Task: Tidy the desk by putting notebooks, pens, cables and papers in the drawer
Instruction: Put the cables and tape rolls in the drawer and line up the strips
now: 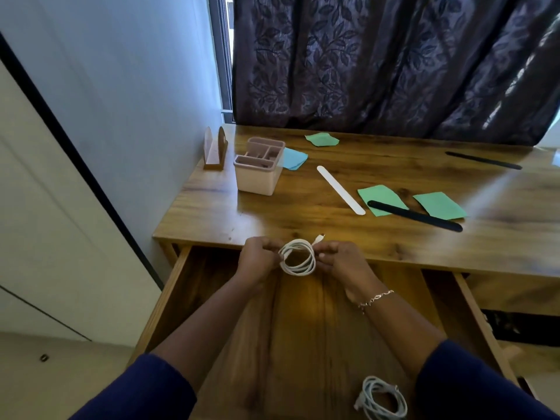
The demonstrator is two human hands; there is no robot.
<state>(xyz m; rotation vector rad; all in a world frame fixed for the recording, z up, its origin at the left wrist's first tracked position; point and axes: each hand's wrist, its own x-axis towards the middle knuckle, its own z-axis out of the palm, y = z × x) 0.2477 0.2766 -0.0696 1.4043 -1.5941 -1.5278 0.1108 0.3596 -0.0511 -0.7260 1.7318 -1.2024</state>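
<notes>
A coiled white cable (298, 258) hangs between both my hands above the open wooden drawer (303, 322). My left hand (257, 257) pinches the coil's left side. My right hand (338, 258) pinches its right side, and the plug end sticks up past the fingers. A second coiled white cable (380, 400) lies inside the drawer near its front right. On the desk (333, 234) lie green papers (381, 200) (439, 205) (321, 139), a blue paper (293, 158), a white strip (341, 189) and two black strips (415, 215) (483, 160).
A pink desk organiser (259, 166) stands at the desk's back left, beside a brown wooden stand (215, 153). A dark patterned curtain (378, 62) hangs behind the desk. A wall and a white cupboard door (45, 207) are on the left.
</notes>
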